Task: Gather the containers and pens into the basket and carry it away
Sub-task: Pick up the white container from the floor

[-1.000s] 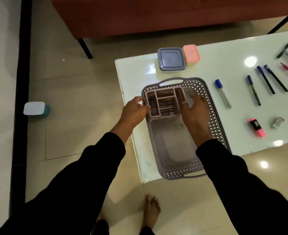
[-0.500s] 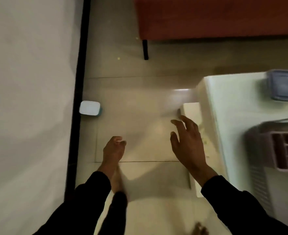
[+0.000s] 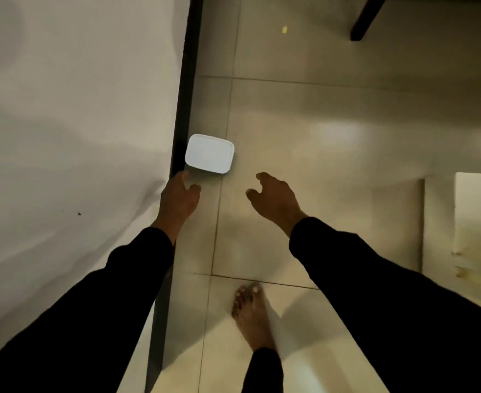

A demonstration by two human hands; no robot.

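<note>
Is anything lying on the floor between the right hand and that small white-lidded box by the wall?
No: the head view shows only bare tile between the right hand and the white-lidded box.

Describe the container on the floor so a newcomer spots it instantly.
Follow the black baseboard strip where the white wall meets the tiled floor. Against it sits a small container, just beyond the left hand. It is the only box on the floor: rounded-square, pale lid, teal edge.
</note>
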